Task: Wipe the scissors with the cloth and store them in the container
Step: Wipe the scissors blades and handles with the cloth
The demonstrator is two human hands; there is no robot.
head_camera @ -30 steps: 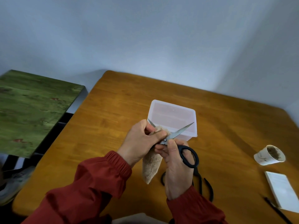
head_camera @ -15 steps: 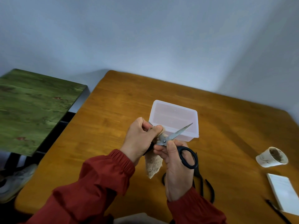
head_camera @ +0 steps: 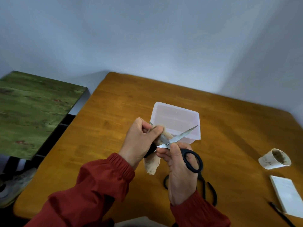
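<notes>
Wooden table (head_camera: 114, 112), left fingers (head_camera: 155, 131) pinching cloth (head_camera: 151, 163) round open scissors (head_camera: 180, 136), right fingers (head_camera: 176, 153) gripping handle (head_camera: 192, 161)

Left hand (head_camera: 141, 141): fingers curled, thumb pinching cloth (head_camera: 151, 163) onto one blade. Right hand (head_camera: 180, 171): just below that pinch, thumb and fingers gripping scissors (head_camera: 178, 137) beside the pivot. Both forearms raised, red-sleeved.

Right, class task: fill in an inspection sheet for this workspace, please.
Surface: wooden table.
Job's things: scissors open, one blade wrapped in cloth; container open, beyond the hands.
Clutter: stained cup, white pad, pen, black-handled tool, partly hidden.
Grips: left hand pinches cloth on blade; right hand holds scissors' handle.
Cables: nothing seen.
Surroundings: green board, shoe on floor, plain wall.
</notes>
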